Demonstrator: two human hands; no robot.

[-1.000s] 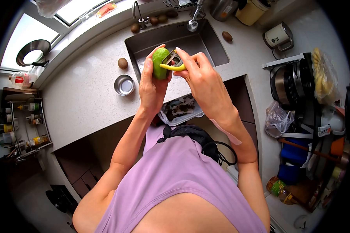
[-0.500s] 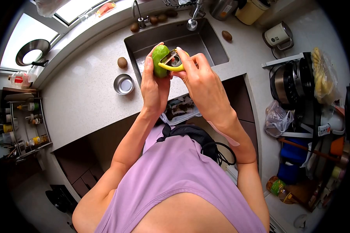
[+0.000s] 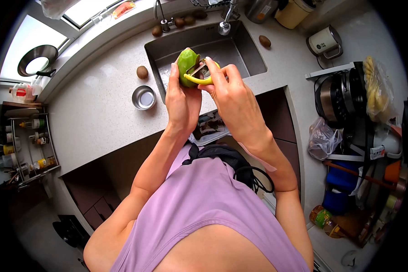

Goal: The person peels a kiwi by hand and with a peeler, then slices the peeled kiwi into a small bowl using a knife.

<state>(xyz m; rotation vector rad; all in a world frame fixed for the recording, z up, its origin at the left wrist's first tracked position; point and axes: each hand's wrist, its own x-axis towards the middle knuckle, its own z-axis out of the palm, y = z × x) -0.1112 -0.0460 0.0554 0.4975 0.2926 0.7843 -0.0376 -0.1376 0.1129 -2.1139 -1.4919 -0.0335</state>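
Note:
A green fruit (image 3: 187,68), its upper surface pale and peeled-looking, is held in my left hand (image 3: 182,103), with the fingers wrapped round its far side. In my right hand (image 3: 235,97) is a yellow peeler (image 3: 198,80), pinched between thumb and fingers. The peeler's metal blade rests against the right side of the fruit, where a strip of darker skin stands up. Both hands are over the front edge of the sink (image 3: 254,59). Below them, a bin with dark scraps (image 3: 209,127) is partly hidden by my hands.
A small metal bowl (image 3: 144,98) and a brown kiwi (image 3: 142,72) sit on the counter left of the sink. Several more kiwis lie behind the sink by the faucet (image 3: 165,25). Another kiwi (image 3: 264,41) is to the right. A kettle (image 3: 324,43) stands further right.
The peeler has moved down slightly along the fruit, and a strip of skin now lifts beside the blade. My left hand has shifted a little to the right with the fruit.

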